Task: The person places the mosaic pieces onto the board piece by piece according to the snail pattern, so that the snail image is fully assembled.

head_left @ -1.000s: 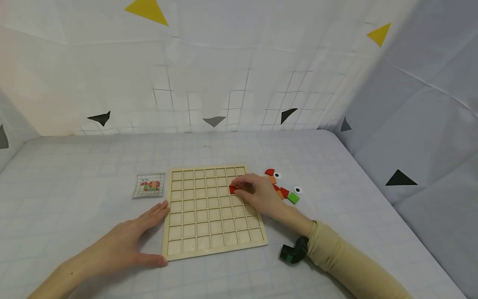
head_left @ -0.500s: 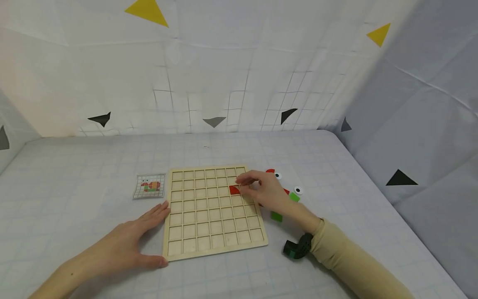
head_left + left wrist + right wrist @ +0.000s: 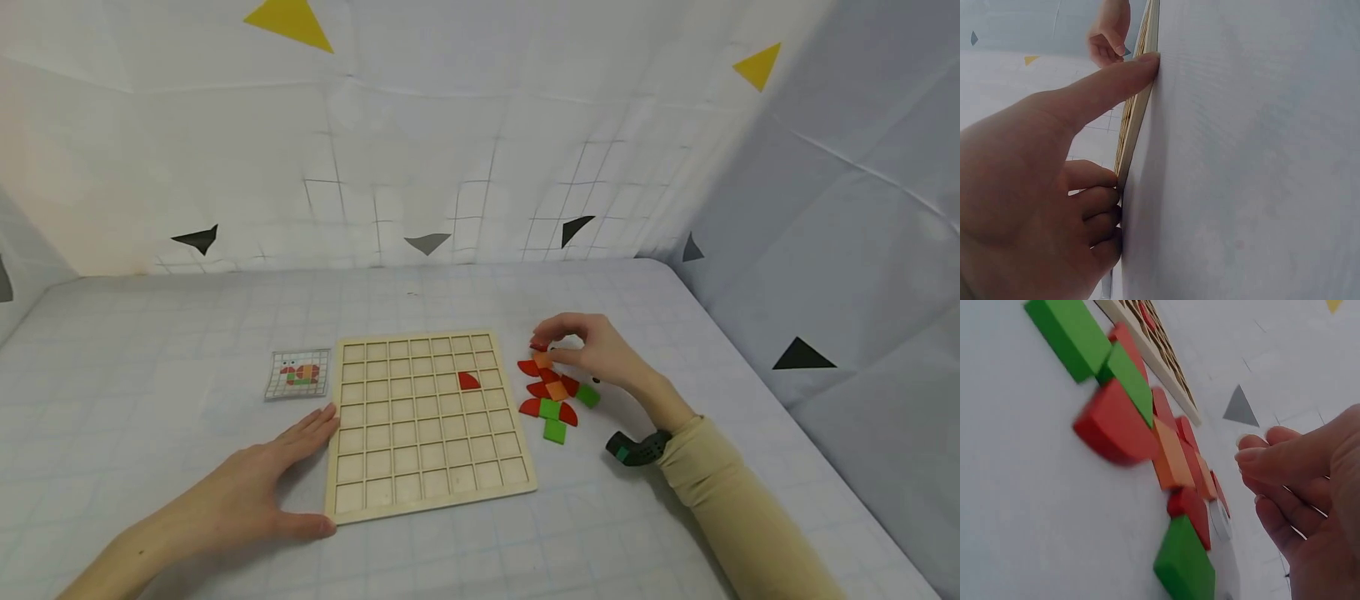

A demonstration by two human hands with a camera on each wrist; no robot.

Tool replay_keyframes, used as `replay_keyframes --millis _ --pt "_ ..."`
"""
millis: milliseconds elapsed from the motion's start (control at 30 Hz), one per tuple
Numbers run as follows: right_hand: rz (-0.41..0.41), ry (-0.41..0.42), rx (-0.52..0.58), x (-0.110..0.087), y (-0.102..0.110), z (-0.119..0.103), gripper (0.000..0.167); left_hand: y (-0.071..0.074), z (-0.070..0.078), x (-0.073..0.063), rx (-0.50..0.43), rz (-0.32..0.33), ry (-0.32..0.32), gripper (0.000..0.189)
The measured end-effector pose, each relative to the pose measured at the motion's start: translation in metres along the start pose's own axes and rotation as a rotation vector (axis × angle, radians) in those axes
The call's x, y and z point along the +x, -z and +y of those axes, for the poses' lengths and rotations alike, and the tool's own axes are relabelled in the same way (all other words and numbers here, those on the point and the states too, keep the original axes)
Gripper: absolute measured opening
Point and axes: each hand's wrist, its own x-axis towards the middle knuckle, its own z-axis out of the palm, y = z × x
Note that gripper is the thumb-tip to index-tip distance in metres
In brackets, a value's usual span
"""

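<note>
A light wooden grid board (image 3: 407, 459) lies on the table, with one red quarter-circle tile (image 3: 468, 381) in a cell towards its upper right. My left hand (image 3: 243, 492) rests against the board's left side; thumb and fingertips touch the edge, as the left wrist view also shows. Over the loose tiles right of the board is my right hand (image 3: 600, 350), its fingers bent, near a red tile (image 3: 538, 346) and an orange tile (image 3: 542, 360). In the right wrist view, nothing shows between thumb and fingers. The right hand mostly hides the white eye discs in the head view.
Left of the board lies a small picture card (image 3: 298, 373) with a gridded red, orange and green figure. The tile cluster includes green squares (image 3: 555, 431), another orange square (image 3: 557, 390) and several red tiles (image 3: 568, 414). A white cloth wall stands behind the table.
My right hand has let go of the red quarter-circle tile in the board's cell and moved right to the loose tiles. The left hand has stayed at the board's edge.
</note>
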Motion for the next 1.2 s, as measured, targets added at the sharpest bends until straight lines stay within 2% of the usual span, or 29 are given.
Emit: replay_keyframes --millis 300,567,933,1200 --pt "-0.059 -0.089 -0.049 -0.004 0.005 0.01 0.025 0.0 0.0 -0.001 -0.001 0.004 0.004 0.107" --pt "-0.033 -0.075 -0.092 -0.005 0.005 0.017 0.028 0.0 0.0 -0.001 0.016 0.008 0.001 0.107" --pt "-0.02 -0.045 -0.089 -0.006 0.005 0.018 0.028 0.0 0.0 -0.001 0.019 0.008 0.001 0.107" --pt "-0.001 -0.054 -0.103 -0.006 0.004 0.017 0.028 0.0 0.001 -0.002 0.025 0.01 0.004 0.106"
